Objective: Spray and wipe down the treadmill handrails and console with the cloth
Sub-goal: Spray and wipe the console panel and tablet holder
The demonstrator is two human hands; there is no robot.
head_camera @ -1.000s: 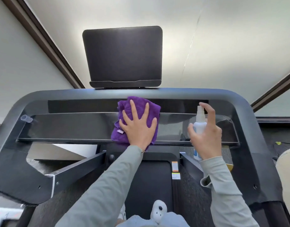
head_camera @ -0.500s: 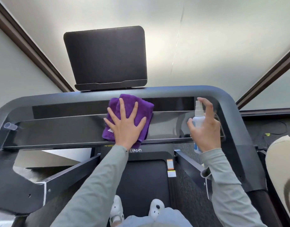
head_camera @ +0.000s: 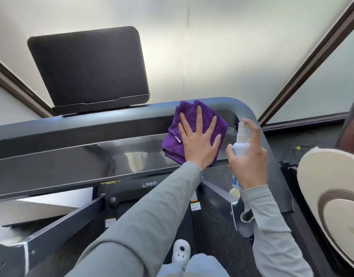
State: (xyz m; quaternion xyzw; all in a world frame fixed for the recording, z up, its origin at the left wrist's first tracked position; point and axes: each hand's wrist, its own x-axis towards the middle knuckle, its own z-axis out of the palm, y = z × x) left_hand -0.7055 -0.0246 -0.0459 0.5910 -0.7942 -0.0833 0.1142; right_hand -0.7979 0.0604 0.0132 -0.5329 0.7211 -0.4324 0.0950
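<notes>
Head view, only camera.

Hands: 2, both in grey sleeves. Left hand (head_camera: 200, 143) lies flat, fingers straight and spread, palm pressing on the cloth (head_camera: 194, 124). Right hand (head_camera: 250, 158) is curled round the spray bottle (head_camera: 241, 145), index finger raised over the nozzle top, thumb on the left side of the bottle body.

Cloths: 1, purple, folded or bunched, with a small pale tag at its left edge. It sits on the right part of the treadmill console (head_camera: 76, 154), spanning the upper dark strip and the glossy lower panel, near the rounded right corner of the frame. Its top edge touches the top handrail (head_camera: 92, 118).

Spray bottles: 1, white with a blue label, clear nozzle, held upright just to the right of the cloth, apart from it. Lower part of the bottle is hidden behind the right hand.

Console: 1 long glossy panel with reflections; "UMAY" lettering shows on the part under it, partly cut off by the left sleeve.

Tablet holder (head_camera: 88, 68): 1, dark rectangular plate, standing above the top handrail, left of the cloth.

Lower side bars: 2, one on the left (head_camera: 58, 230), one on the right (head_camera: 220, 198) partly behind the right forearm.

Shoes: 1 white shoe (head_camera: 181, 252) visible at the bottom on the dark belt; can't tell if a second is hidden by the left sleeve.

Right edge: 1 beige rounded object (head_camera: 330, 196), what it is I can't tell.
</notes>
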